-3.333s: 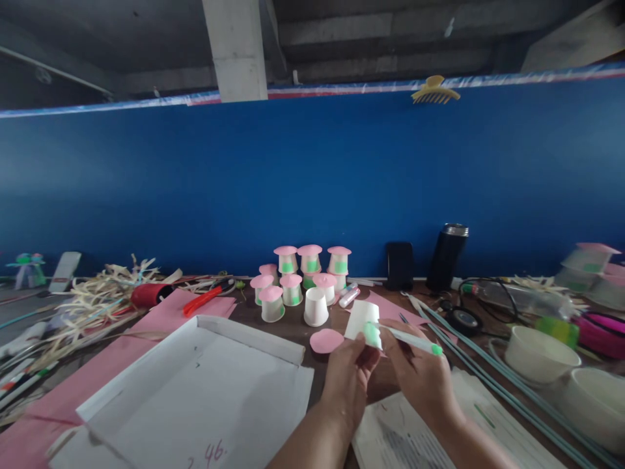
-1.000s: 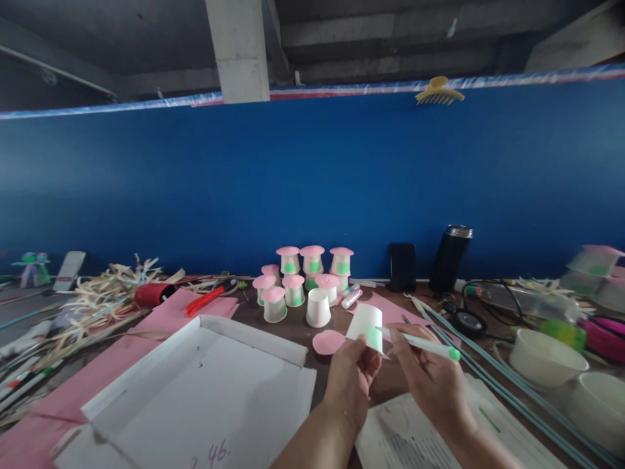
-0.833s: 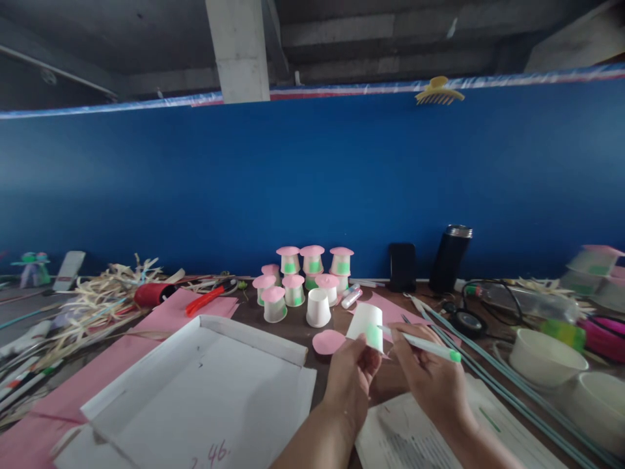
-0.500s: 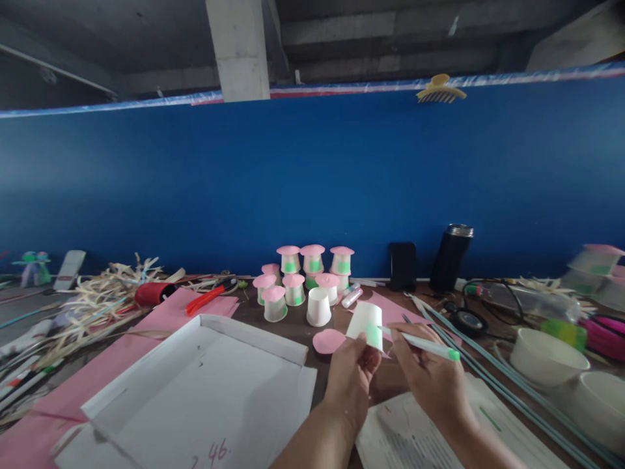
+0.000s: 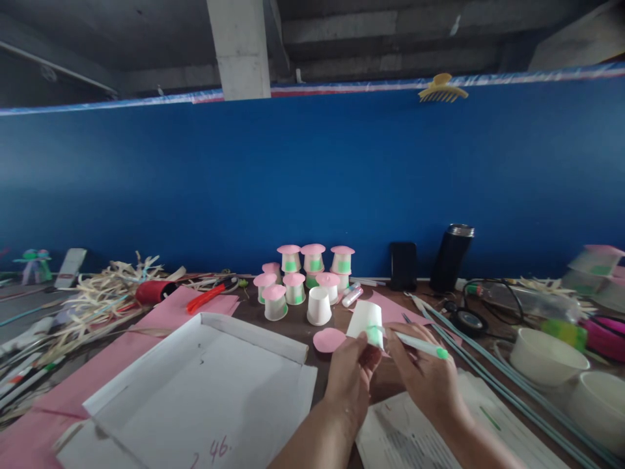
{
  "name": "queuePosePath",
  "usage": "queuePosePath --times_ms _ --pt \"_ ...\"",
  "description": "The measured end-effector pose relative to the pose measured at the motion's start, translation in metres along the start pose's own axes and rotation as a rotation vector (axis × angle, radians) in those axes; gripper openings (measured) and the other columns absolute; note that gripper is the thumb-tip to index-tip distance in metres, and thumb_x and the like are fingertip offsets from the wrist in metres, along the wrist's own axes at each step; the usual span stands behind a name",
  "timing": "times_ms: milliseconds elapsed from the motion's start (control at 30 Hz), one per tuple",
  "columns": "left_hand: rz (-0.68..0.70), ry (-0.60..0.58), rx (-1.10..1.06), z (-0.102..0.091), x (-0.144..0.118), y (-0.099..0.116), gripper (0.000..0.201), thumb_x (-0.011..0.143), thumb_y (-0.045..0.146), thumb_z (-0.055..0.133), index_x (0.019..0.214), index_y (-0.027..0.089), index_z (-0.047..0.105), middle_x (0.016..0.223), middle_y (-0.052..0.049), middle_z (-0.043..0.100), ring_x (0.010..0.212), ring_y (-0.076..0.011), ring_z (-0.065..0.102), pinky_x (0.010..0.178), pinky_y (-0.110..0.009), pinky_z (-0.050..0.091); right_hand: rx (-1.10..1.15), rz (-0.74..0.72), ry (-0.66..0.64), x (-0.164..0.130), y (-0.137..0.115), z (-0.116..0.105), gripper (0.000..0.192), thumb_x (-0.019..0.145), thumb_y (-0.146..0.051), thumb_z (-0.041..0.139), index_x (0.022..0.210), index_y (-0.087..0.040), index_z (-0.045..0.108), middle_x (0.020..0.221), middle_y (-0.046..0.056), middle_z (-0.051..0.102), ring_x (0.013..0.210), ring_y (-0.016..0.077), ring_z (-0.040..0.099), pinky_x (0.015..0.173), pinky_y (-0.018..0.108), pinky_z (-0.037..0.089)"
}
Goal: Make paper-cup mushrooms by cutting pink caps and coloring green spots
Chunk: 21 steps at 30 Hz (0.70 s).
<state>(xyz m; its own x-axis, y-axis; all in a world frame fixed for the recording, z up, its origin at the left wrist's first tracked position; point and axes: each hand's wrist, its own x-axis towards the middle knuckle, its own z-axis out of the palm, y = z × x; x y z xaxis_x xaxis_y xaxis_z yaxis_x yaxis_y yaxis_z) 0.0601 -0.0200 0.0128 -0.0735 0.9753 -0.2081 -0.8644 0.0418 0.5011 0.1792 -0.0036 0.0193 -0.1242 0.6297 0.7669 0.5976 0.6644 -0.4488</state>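
Note:
My left hand (image 5: 349, 378) grips a small white paper cup (image 5: 364, 320) held upside down and tilted, with a green patch on its side. In my right hand (image 5: 426, 382) is a white marker with a green end (image 5: 418, 346), its tip touching the green patch. A loose pink paper disc (image 5: 329, 339) lies on the brown table just left of the cup. Behind it stand a plain white upturned cup (image 5: 319, 305) and several upturned cups with pink disc tops and green patches (image 5: 303, 272).
A shallow white cardboard tray (image 5: 205, 384) lies front left on pink paper (image 5: 161, 316). Straw strips, a red roll (image 5: 151, 292) and a red tool (image 5: 205, 298) sit at left. A phone (image 5: 401, 266), black flask (image 5: 451, 256), white bowls (image 5: 541, 355) and thin rods (image 5: 478, 365) lie right. Printed sheets lie under my arms.
The marker in my right hand has shifted slightly left against the cup's green patch. My left hand keeps the cup in nearly the same place.

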Motion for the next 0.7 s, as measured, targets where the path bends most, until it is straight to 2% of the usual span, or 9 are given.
queuePosePath --times_ms 167,300,433,567,700 --pt "0.003 0.007 0.007 -0.0025 0.0016 -0.0009 0.009 0.074 0.015 0.067 0.076 0.007 0.069 0.081 -0.009 0.067 0.075 -0.0143 0.062 0.074 -0.024 0.051 0.018 -0.027 -0.033 0.0005 -0.0008 -0.0010 0.014 0.087 -0.026 0.054 0.093 -0.021 0.066 0.088 0.004 0.069 0.086 0.0203 0.064 0.081 0.033 0.047" --pt "0.001 0.024 0.014 -0.0011 0.0004 -0.0003 0.006 0.072 0.014 0.068 0.073 0.008 0.068 0.078 -0.008 0.066 0.073 -0.0134 0.061 0.071 -0.023 0.051 -0.008 -0.032 0.000 0.0012 -0.0013 -0.0014 0.015 0.087 -0.026 0.053 0.092 -0.021 0.067 0.087 0.005 0.069 0.086 0.0209 0.063 0.082 0.034 0.047" --pt "0.013 -0.012 0.027 -0.0018 0.0015 -0.0002 0.008 0.074 0.016 0.067 0.072 0.008 0.068 0.078 -0.007 0.066 0.074 -0.0132 0.061 0.072 -0.023 0.051 0.003 -0.044 0.011 0.0010 -0.0033 -0.0007 0.015 0.087 -0.025 0.054 0.094 -0.021 0.066 0.089 0.005 0.069 0.087 0.0207 0.063 0.082 0.033 0.047" --pt "0.011 0.000 0.013 -0.0055 0.0049 -0.0029 0.008 0.073 0.016 0.068 0.074 0.008 0.069 0.078 -0.008 0.067 0.073 -0.0130 0.061 0.071 -0.023 0.051 0.038 -0.023 -0.041 -0.0005 -0.0043 0.0002 0.014 0.087 -0.025 0.054 0.093 -0.021 0.066 0.087 0.004 0.068 0.086 0.0198 0.063 0.081 0.031 0.047" --pt "0.016 0.006 0.008 -0.0072 0.0054 -0.0047 0.008 0.074 0.016 0.067 0.074 0.008 0.069 0.078 -0.007 0.067 0.073 -0.0131 0.061 0.071 -0.024 0.052 0.023 -0.001 -0.021 -0.0011 -0.0045 0.0016 0.015 0.087 -0.026 0.054 0.094 -0.021 0.066 0.089 0.005 0.068 0.087 0.0198 0.063 0.081 0.031 0.046"
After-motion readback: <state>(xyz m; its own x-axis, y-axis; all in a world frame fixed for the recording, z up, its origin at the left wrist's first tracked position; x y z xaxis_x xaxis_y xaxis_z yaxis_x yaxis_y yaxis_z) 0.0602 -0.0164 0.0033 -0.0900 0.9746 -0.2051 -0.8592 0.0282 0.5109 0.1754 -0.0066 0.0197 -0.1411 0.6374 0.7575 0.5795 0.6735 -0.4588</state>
